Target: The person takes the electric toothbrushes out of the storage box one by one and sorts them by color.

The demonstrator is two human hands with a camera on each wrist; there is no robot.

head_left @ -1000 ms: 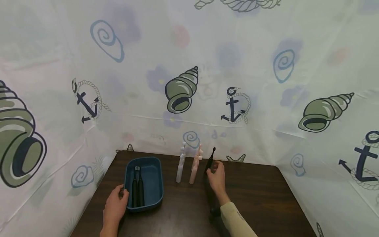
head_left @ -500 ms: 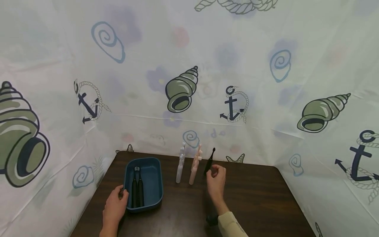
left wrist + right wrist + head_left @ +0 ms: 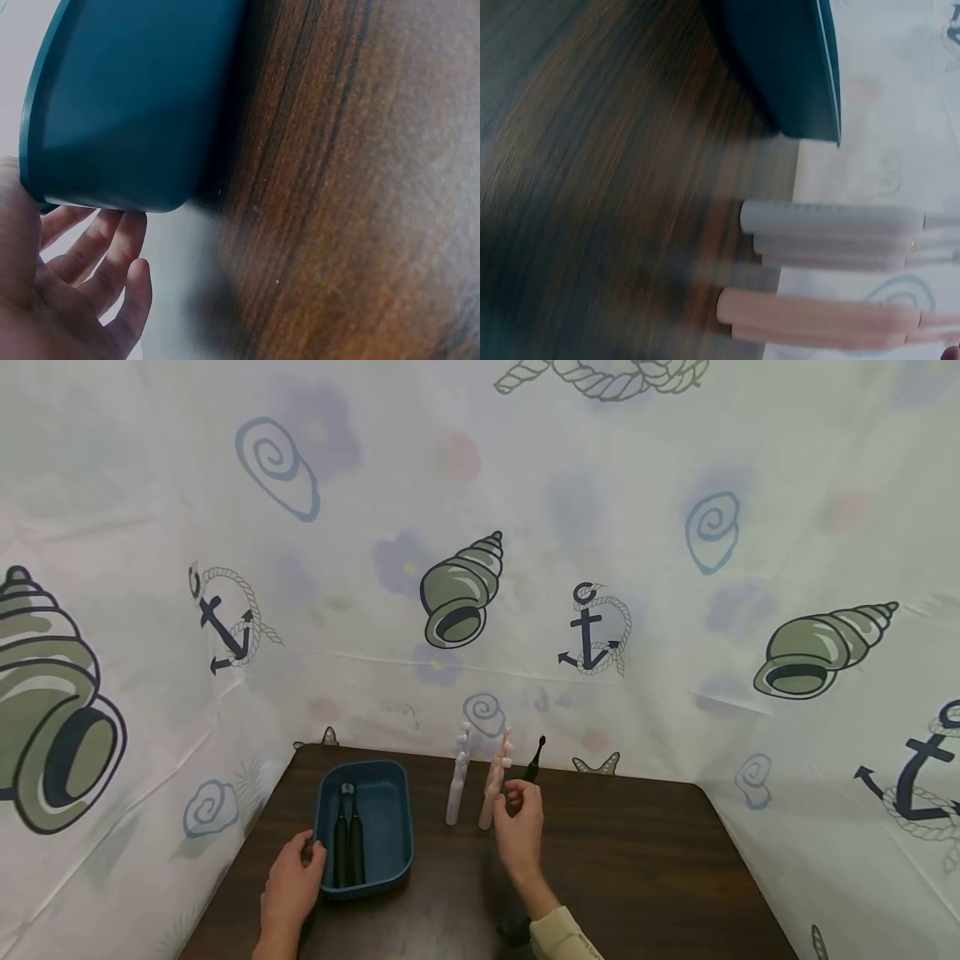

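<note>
A blue bin stands at the left of the table, with a pair of black electric toothbrushes inside. My left hand holds its left wall, the fingers against the outer side. Upright toward the back are pale lilac toothbrushes and pink toothbrushes; the right wrist view shows one behind another in each colour. My right hand, fingers loosely bent, is beside the pink ones and in front of a standing black toothbrush, whose lower part it hides. Whether it touches the pink ones I cannot tell.
The dark wooden table ends close behind the toothbrushes. A white cloth printed with shells and anchors hangs around its back and sides.
My right hand has drawn back from the black toothbrush and moved left to the pink ones. The black toothbrush still stands. My left hand and the bin have stayed in place.
</note>
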